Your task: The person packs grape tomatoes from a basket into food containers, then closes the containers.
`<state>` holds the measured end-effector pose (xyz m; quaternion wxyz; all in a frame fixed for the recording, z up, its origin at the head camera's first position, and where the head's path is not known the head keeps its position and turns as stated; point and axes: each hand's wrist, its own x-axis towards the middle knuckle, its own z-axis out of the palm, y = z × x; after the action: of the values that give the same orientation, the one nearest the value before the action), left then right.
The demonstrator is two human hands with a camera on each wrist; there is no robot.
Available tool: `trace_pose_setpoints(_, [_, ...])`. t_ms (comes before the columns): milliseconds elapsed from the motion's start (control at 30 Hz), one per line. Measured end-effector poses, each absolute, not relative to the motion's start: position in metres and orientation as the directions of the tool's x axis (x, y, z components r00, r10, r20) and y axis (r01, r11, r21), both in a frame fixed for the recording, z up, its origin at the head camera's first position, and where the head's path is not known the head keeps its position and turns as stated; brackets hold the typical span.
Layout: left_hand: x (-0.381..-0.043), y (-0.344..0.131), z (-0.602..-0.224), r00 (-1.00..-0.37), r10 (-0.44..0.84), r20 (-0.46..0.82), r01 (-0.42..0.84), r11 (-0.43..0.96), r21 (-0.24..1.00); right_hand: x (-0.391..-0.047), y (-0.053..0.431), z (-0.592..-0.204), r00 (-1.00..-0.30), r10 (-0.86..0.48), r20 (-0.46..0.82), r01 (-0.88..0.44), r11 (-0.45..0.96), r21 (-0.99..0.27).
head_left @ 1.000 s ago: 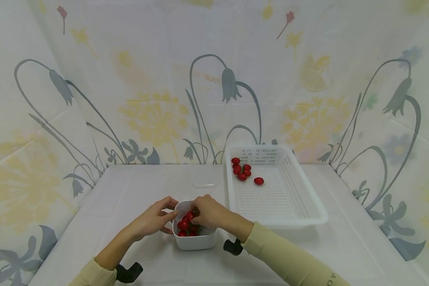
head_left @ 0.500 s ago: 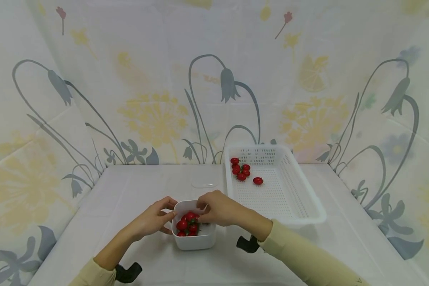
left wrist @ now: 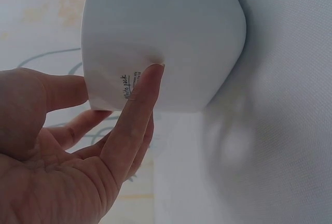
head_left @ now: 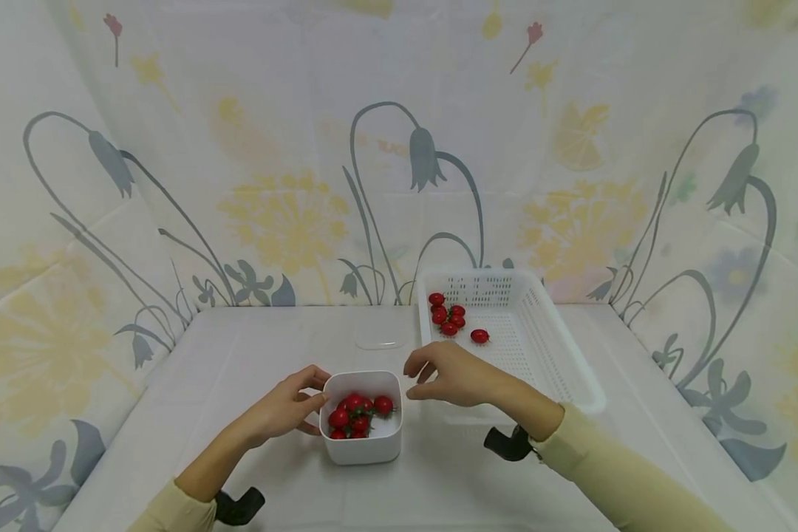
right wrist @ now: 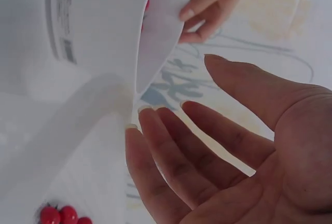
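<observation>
A small white box point(head_left: 364, 452) stands on the table, holding several red cherry tomatoes point(head_left: 359, 423). My left hand point(head_left: 281, 408) grips its left wall. In the left wrist view, the thumb point(left wrist: 67, 92) reaches over the rim while a fingertip point(left wrist: 153, 73) presses the outside, near small printed text. Just right of the box, my right hand point(head_left: 455, 375) hovers with nothing in it, its fingers point(right wrist: 171, 156) apart and loosely bent in the right wrist view. More cherry tomatoes point(head_left: 448, 329) lie in a white perforated basket point(head_left: 572, 355).
The basket stands behind and right of the box, its tomatoes mostly grouped at the far left. A clear flat lid point(head_left: 380, 336) lies behind the box. A floral-printed sheet point(head_left: 292, 148) rises at the table's back and sides.
My right hand has let go of a cherry tomato at the box's right side, then lifted out and moved right past the rim. The left hand and box have stayed put.
</observation>
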<state>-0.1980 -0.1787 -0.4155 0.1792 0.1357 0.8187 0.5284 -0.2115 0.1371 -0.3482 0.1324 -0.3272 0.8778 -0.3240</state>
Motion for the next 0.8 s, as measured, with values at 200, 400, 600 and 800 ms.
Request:
trace_pose_setpoints(200, [-0.199, -0.179, -0.416, -0.897, 0.415, -0.15, 0.032, 0.401, 0.916, -0.217, 0.164, -0.342, -0.772, -0.636, -0.007, -0.48, 0.59, -0.649])
trace_pose_setpoints(400, [-0.2, -0.179, -0.417, -0.897, 0.415, -0.151, 0.032, 0.403, 0.915, -0.236, 0.193, -0.342, -0.82, -0.572, -0.016, -0.436, 0.642, -0.631])
trace_pose_setpoints(600, [-0.2, -0.179, -0.418, -0.899, 0.409, -0.157, 0.023, 0.402, 0.915, -0.261, 0.222, -0.349, -0.868, -0.495, -0.038, -0.365, 0.688, -0.628])
trace_pose_setpoints(800, [-0.2, -0.18, -0.417, -0.897, 0.414, -0.152, 0.028, 0.397, 0.917, -0.29, 0.242, -0.358, -0.886, -0.462, -0.043, -0.346, 0.72, -0.602])
